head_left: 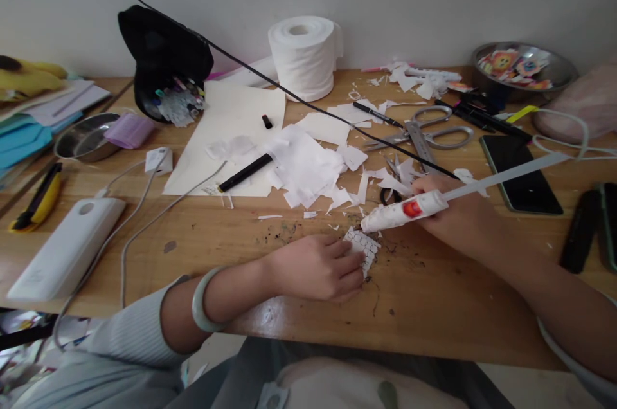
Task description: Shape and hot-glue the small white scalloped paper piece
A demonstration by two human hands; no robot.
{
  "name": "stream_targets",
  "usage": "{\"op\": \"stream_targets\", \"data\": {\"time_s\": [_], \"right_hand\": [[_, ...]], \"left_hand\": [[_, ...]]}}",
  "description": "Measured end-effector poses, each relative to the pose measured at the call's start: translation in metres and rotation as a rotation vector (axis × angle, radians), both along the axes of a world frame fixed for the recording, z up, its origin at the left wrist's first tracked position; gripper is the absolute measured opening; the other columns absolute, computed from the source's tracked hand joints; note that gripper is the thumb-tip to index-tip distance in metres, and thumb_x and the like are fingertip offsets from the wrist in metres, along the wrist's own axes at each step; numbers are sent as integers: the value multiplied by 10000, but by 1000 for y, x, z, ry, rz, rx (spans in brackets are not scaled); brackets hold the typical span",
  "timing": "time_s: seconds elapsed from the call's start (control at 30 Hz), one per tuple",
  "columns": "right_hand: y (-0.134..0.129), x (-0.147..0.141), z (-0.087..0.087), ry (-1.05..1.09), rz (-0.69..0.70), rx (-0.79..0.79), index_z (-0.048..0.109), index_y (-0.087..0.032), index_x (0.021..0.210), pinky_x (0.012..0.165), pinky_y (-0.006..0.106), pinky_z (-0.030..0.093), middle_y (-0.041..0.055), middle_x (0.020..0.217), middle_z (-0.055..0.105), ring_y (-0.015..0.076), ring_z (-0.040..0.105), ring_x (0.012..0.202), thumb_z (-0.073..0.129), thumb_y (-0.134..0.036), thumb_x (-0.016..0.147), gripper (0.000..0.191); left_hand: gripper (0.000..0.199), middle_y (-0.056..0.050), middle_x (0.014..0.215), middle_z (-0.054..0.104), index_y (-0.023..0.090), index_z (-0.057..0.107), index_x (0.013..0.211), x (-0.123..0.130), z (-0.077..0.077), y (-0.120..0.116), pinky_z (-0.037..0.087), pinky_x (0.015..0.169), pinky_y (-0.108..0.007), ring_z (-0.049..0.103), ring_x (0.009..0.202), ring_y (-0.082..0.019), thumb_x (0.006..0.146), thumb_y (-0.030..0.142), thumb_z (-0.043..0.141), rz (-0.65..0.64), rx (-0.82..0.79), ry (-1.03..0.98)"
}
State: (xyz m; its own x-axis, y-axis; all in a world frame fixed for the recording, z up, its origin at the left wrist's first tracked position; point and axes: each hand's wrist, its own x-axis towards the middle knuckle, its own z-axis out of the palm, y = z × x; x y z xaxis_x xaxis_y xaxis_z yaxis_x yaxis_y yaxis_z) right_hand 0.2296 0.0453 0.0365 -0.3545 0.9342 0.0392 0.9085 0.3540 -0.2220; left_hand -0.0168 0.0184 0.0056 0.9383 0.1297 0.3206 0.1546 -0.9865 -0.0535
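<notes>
My right hand point(450, 213) is closed around a white hot glue gun point(402, 211), with a long glue stick point(506, 176) jutting from its back end. The gun's nozzle points down and left, right by the upper edge of a small white paper piece point(364, 248) drawn with black scale-like outlines. My left hand point(325, 267) rests on the desk with its fingers curled over the left side of that piece. Whether the nozzle touches the paper cannot be made out. The gun's cord rises from behind my right hand toward the upper left.
White paper scraps point(308, 164), a black marker point(245, 172) and large scissors point(424, 136) lie beyond my hands. A toilet paper roll point(303, 58) stands at the back. On the right are a phone point(523, 174) and a metal bowl point(563, 71); a power bank point(67, 248) is at left.
</notes>
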Motion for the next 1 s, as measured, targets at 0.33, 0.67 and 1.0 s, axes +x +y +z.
{"op": "stream_targets", "data": {"time_s": [0.33,0.67,1.0], "right_hand": [[-1,-4,-1,12,29,-3,525,-224,753,640,353,408,87,792,613,259,583,764,438,-201,778,94],[0,2,-2,16,60,-5,543,-217,780,608,308,384,64,766,615,220,572,733,438,-158,759,123],[0,7,-1,-55,82,16,523,-218,747,587,309,335,69,730,581,231,549,703,467,-175,735,71]], "left_hand": [[257,-54,819,650,161,574,772,0,0,0,456,627,-249,599,735,-136,922,300,418,7,-3,-4],[263,-54,831,651,170,582,787,0,-1,0,472,658,-247,596,736,-130,926,305,405,7,-16,12],[276,-52,839,655,170,591,789,-1,-2,1,477,677,-252,598,749,-133,929,307,396,2,-9,11]]}}
